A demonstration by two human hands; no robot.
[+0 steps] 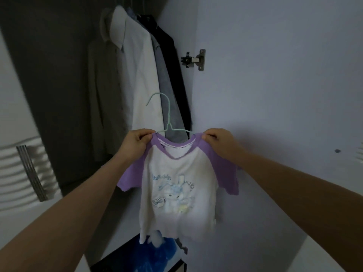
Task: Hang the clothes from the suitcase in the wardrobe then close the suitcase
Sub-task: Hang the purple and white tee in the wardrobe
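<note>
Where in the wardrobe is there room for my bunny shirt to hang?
The hanging clothes crowd the right side, packed against the wardrobe's right wall. The dark stretch left of the beige shirt looks free. The rail itself is out of view. Both the left hand and right hand pinch the bunny shirt on its green hanger.

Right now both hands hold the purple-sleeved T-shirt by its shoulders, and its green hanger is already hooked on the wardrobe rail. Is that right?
Not quite. The head view shows the left hand and right hand pinching the T-shirt at its shoulders, but the green hanger is not on the rail: its hook is free in the air in front of the hanging clothes.
</note>
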